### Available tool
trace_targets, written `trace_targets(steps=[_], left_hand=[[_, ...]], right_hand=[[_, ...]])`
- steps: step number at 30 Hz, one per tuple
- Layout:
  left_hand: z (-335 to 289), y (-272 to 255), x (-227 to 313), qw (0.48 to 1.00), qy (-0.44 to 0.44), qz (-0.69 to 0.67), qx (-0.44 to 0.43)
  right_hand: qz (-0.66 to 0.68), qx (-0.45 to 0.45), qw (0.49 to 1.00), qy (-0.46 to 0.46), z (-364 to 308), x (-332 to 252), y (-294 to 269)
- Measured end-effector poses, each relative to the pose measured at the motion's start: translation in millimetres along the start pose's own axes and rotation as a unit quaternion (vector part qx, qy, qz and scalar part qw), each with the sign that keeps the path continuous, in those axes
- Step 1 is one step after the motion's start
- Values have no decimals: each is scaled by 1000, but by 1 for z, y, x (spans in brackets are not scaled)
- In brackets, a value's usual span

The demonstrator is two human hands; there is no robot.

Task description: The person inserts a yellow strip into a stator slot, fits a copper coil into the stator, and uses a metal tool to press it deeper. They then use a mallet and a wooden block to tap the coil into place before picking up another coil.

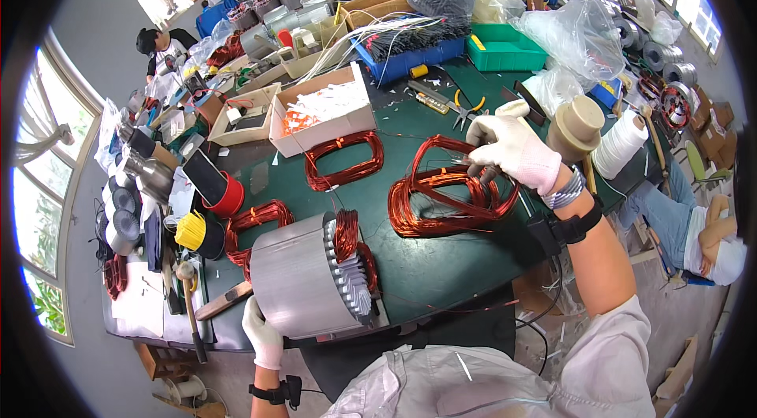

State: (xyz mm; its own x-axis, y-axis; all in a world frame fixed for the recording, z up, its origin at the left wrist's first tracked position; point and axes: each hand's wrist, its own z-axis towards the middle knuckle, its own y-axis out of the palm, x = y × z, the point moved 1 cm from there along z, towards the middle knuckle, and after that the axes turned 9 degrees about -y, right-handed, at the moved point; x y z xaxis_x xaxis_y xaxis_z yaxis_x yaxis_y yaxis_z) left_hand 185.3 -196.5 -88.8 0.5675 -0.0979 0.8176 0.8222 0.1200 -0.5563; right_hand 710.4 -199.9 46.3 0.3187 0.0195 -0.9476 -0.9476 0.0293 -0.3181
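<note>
From my remote seat, nearest first: the left hand (pixel 264 333), in a white glove, lies against the lower left side of a grey metal cylindrical stator core (pixel 293 280) at the near edge of the dark green table (pixel 441 268). Its fingertips are hidden, so I cannot tell whether it grips or only steadies. Copper windings sit at the slotted right end of the core. Farther out and to the right, the right hand (pixel 512 151), also gloved in white, has thumb and fingers closed on the upper edge of a raised red-brown copper wire coil (pixel 430 151), above a heap of similar loops.

To handle the coil well, I would judge, keep its turns bunched, ease it up without snagging the loops beneath, and keep the core from rolling.

Counts, near to far: one stator core; one wooden-handled hammer (pixel 192 307) at left; three groups of loose coils, namely the heap at right, the flat tied copper coil (pixel 344 160) at centre and the tied copper bundle (pixel 260 217) behind the core, the heap's loops overlapping too much to number; one white cone of thread (pixel 620 144); one pair of yellow-handled pliers (pixel 465 112); one open cardboard box (pixel 335 126) of white and orange pieces; one green plastic tray (pixel 505 60); one blue plastic bin (pixel 418 63).
</note>
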Motion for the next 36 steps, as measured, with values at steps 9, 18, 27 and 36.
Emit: trace_targets(steps=[9,18,27,36], left_hand=[[0,-1,2,1000,0,-5,-7],[-1,-1,4,1000,14,11,-14],[0,1,-3,1000,13,-12,-22],[2,0,-14,1000,13,4,-18]], right_hand=[[103,-11,991,87,5,23,-16],[-81,-160,974,136,20,41,3],[-10,-137,985,109,6,5,8],[-31,-128,988,84,-13,-12,-4]])
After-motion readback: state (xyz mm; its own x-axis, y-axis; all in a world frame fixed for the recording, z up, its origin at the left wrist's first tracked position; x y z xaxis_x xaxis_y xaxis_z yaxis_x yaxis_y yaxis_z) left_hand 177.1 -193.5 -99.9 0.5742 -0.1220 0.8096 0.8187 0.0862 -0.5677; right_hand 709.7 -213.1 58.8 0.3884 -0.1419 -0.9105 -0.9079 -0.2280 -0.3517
